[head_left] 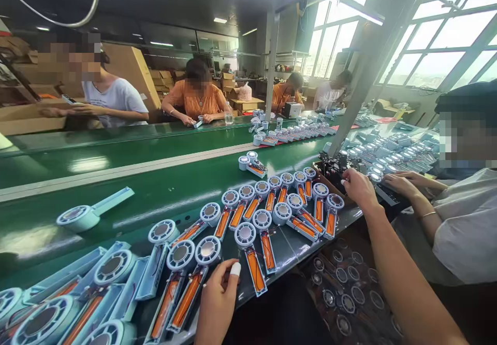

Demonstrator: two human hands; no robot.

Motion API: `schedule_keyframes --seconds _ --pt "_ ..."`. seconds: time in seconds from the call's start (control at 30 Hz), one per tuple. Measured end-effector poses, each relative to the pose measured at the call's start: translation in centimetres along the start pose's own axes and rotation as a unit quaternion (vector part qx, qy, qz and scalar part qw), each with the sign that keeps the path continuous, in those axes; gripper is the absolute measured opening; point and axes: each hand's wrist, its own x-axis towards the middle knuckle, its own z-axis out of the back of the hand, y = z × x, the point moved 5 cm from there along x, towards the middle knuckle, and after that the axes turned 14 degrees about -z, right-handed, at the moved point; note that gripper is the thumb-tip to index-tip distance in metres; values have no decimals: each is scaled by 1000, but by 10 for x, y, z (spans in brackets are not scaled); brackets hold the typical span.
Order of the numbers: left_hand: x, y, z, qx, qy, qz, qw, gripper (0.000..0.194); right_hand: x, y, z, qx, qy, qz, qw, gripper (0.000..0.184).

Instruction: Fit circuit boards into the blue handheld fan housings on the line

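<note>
My left hand (219, 296) is at the near table edge, fingers curled in beside the thumb, which has a white cover on its tip. No object shows in it. Just left of it lies a light-blue handheld fan (190, 285) with its handle open on an orange inside and thin wires. To its right is another such fan (252, 257). My right hand (360, 189) reaches out to a cardboard box (330, 182) of small black parts (337, 164). Its fingers are pinched at the box's right side, and what they hold, if anything, is too small to make out.
Rows of open fans spread along the green table (128, 179). A lone fan (79, 217) lies at the left. A post (351, 96) rises behind the box. A co-worker's hands (404, 183) work close on my right. Below the edge sits a bin of round parts (345, 288).
</note>
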Motion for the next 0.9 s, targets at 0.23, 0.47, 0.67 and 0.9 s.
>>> schedule_keyframes --seconds 0.23,0.47,0.67,0.9 --pt "-26 -16 15 26 -84 -93 992 38 -55 58 53 179 39 71 980 25" --pt "-40 -65 1 10 83 -150 985 32 -237 163 17 333 485 216 780 16" --pt "-48 -15 5 -131 1 9 991 54 -268 162 -40 275 355 186 874 15" --pt "-49 -9 9 -105 -44 74 991 58 -299 166 -54 73 145 289 944 23"
